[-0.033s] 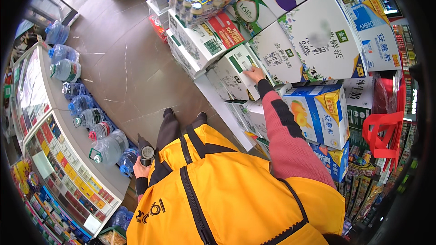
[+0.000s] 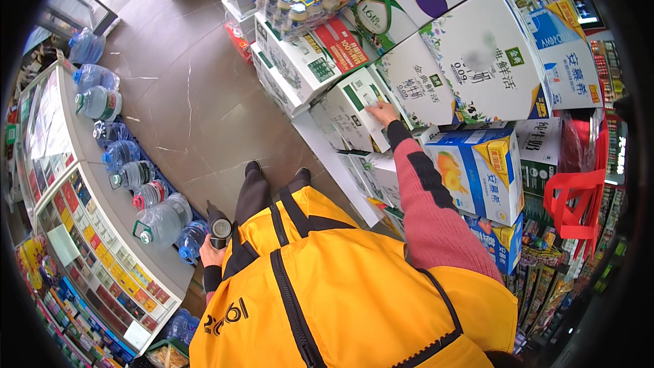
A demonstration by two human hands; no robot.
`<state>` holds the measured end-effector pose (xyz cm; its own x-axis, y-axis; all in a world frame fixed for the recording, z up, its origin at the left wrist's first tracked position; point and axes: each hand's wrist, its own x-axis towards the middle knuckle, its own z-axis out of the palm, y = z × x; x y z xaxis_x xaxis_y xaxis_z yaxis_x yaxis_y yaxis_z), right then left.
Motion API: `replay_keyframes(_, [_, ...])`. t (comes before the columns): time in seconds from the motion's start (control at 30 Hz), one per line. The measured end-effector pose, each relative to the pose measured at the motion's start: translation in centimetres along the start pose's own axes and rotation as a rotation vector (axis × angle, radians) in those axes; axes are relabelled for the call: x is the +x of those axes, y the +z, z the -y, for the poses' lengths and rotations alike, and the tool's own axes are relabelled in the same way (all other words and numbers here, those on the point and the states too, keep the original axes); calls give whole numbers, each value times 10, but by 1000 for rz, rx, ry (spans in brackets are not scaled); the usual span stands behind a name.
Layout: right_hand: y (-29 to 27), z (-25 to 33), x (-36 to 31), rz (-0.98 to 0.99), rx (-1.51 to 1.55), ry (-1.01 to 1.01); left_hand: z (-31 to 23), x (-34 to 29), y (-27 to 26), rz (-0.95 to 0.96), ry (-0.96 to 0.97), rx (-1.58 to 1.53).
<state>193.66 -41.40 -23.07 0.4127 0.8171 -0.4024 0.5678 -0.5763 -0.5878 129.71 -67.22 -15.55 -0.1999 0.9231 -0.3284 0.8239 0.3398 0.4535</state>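
Note:
My right hand [image 2: 383,113] reaches out to a white-and-green milk box [image 2: 338,121] in the stack on the right. Its fingers are curled at the edge of the box's upper face, closed on it, with the fingertips partly hidden. Low at my left side, my left hand [image 2: 212,252] is wrapped round a dark handheld tool [image 2: 219,224] with a round end and a narrow tip. Larger white milk boxes [image 2: 414,82] stand right beside the one I hold. Below my right forearm is a blue-and-white drink box [image 2: 470,176] with an orange fruit picture.
A shrink-wrapped pack of small bottles [image 2: 304,1] sits on milk boxes at the back. Red bag handles [image 2: 574,203] hang at the right. Several large water bottles [image 2: 163,220] line the counter [image 2: 139,257] on the left. Tiled floor [image 2: 204,102] runs between counter and stack.

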Motion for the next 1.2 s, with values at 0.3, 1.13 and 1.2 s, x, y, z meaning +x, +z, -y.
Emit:
replay_keyframes(0.3, [29,38,-67,-94,64,28,6,5,-11,14,-22,15])
replay_keyframes(1.13, [-262,121,-407,-445,284,93,-100,129,22,400,348,105])
replay_keyframes(1.2, [-271,98,-399,-517,275,92,-101,129,25,400,340,110])
